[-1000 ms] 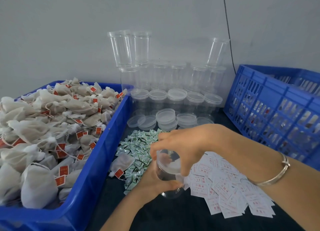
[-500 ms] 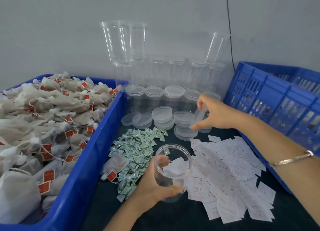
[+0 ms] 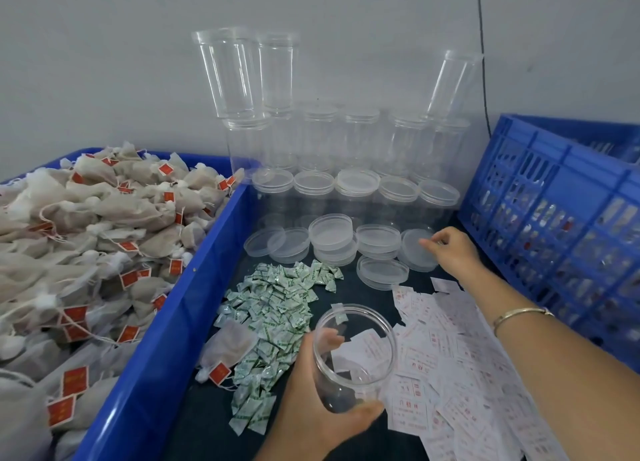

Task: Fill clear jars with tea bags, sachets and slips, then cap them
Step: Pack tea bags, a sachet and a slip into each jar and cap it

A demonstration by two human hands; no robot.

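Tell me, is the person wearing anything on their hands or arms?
Only a little. There are no gloves on the left hand or the right hand, and no sleeves show on either arm. The right wrist wears one thin, shiny metal bangle. I can't see any rings or a watch.

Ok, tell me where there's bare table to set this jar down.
Bare table shows between the green sachets, the nearest lid and the paper slips. Another strip lies along the blue bin, this side of the loose tea bag. The back is crowded with lids, the right with slips.
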